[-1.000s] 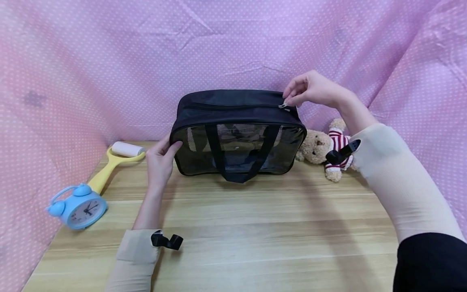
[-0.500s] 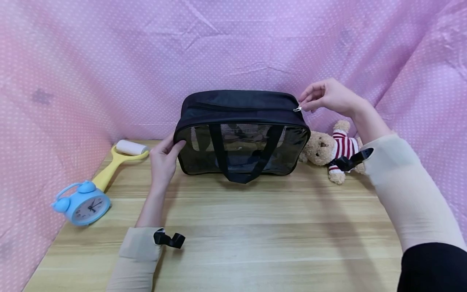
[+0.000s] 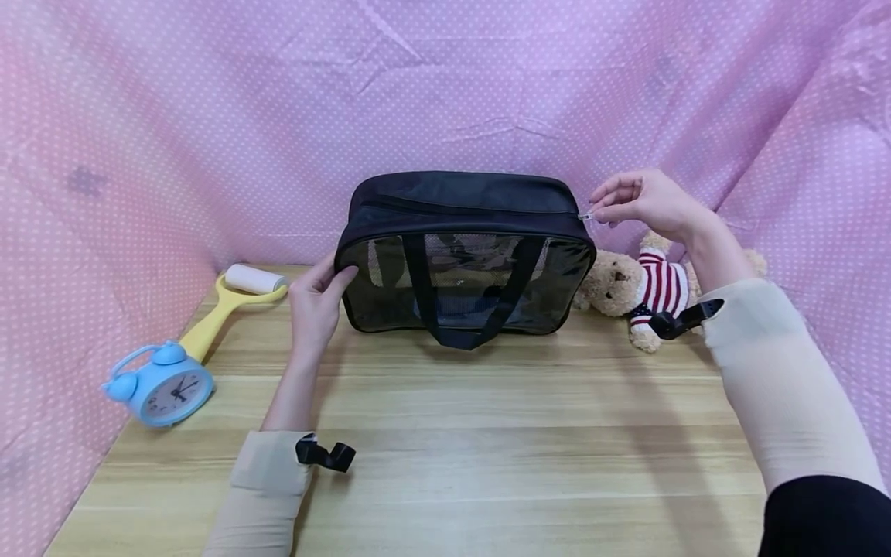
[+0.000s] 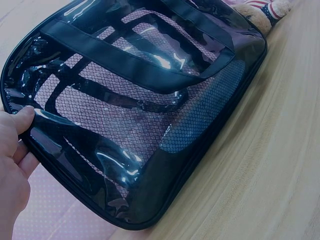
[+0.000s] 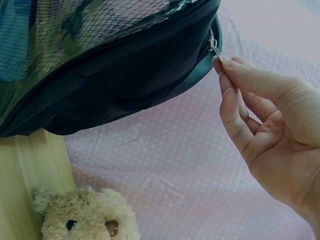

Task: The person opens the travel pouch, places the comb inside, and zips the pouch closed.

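A black bag [image 3: 462, 205] with a see-through front panel stands upright at the back of the table, its dark strap handle [image 3: 455, 338] hanging down in front. At the bag's left edge my left hand [image 3: 313, 309] grips the side, thumb on the clear panel and fingers behind it. My right hand [image 3: 647, 203] pinches a silver zipper pull [image 3: 585, 216] between thumb and forefinger at the top right corner. In the right wrist view the pull [image 5: 215, 46] runs from the slider into the fingertips. Through the clear panel, mesh [image 4: 105, 115] shows inside.
A teddy bear [image 3: 616, 282] in a red-striped sweater lies right of the bag, under my right forearm. On the left are a yellow-handled lint roller [image 3: 209, 321] and a blue alarm clock [image 3: 167, 387]. Pink dotted cloth [image 3: 445, 85] hangs behind the wooden table [image 3: 487, 449].
My right hand has moved right and slightly down with the zipper pull, from the bag's top to its right top corner. The left hand keeps its grip on the bag's left edge.
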Demonstrator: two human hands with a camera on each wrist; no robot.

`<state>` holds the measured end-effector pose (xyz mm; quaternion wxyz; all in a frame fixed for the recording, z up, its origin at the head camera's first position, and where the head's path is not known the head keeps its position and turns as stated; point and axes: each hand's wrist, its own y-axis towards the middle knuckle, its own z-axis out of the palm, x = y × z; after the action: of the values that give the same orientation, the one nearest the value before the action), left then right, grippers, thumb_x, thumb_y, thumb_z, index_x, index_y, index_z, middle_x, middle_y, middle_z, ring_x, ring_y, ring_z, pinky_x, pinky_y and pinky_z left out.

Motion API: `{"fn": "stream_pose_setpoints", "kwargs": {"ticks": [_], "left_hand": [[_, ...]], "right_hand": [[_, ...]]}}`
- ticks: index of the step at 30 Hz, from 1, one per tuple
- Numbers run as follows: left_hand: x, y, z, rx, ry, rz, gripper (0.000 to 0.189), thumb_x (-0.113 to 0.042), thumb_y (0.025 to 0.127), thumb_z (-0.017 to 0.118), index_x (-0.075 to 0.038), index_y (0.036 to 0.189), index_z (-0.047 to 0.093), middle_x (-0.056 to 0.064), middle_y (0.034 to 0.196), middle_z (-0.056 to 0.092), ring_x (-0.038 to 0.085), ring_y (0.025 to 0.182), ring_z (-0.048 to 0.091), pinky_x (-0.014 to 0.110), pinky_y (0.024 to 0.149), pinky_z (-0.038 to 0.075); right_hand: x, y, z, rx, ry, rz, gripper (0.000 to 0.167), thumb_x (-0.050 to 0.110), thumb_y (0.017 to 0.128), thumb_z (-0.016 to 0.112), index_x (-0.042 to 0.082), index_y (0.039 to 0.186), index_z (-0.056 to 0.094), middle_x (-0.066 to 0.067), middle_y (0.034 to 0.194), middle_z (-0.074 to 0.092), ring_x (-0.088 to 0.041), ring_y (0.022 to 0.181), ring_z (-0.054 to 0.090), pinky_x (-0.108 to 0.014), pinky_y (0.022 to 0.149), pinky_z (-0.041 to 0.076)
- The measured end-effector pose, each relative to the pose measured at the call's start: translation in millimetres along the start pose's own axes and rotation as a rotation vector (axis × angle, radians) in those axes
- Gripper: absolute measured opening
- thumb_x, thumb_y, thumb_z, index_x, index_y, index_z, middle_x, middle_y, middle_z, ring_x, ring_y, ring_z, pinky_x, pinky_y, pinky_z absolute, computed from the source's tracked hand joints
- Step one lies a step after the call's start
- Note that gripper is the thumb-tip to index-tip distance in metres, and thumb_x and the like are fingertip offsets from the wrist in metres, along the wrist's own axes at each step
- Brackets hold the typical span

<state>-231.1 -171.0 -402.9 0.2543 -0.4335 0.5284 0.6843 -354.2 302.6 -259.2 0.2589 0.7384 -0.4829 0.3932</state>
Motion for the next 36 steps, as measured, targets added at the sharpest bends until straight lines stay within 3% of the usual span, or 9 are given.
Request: {"fn": "stream_pose_setpoints", "kwargs": {"ticks": [5,18,27,36], "left_hand": [[-0.1,0.4,0.7,-0.004,0.003,0.0,0.032,-0.003,0.093,0.074,-0.001,0.126,0.073,-0.017,0.111,0.074,-0.001,0.105,0.072,0.016,0.092,0.058],[-0.1,0.5,1.6,0.003,0.0,0.011,0.031,-0.003,0.093,0.074,-0.002,0.124,0.074,-0.019,0.11,0.075,0.0,0.103,0.072,0.017,0.091,0.058],[1.9,0.9,2.9,0.006,0.0,0.013,0.031,-0.004,0.094,0.074,-0.002,0.125,0.073,0.0,0.119,0.075,0.0,0.104,0.072,0.017,0.092,0.058],[3.8,1.4,-0.1,-0.003,0.011,0.017,0.032,-0.004,0.093,0.074,-0.004,0.125,0.074,-0.008,0.116,0.075,-0.001,0.103,0.072,0.017,0.092,0.058]], "right_hand": [[-8,-2.6,1,-0.018,0.017,0.0,0.024,0.006,0.093,0.075,0.009,0.116,0.072,0.008,0.093,0.08,-0.01,0.081,0.072,-0.022,0.078,0.059],[-16,-5.5,1,-0.05,0.035,-0.012,0.021,0.004,0.092,0.075,0.014,0.11,0.074,0.012,0.089,0.078,-0.007,0.075,0.07,-0.02,0.077,0.057],[-30,-9.3,0,-0.085,0.0,0.023,0.022,0.006,0.093,0.075,0.016,0.112,0.074,0.017,0.088,0.077,-0.007,0.077,0.07,-0.019,0.078,0.054],[-52,-9.7,8,-0.056,0.089,0.073,0.022,0.002,0.095,0.071,0.021,0.104,0.074,0.015,0.088,0.078,-0.004,0.079,0.071,-0.02,0.066,0.055]]}}
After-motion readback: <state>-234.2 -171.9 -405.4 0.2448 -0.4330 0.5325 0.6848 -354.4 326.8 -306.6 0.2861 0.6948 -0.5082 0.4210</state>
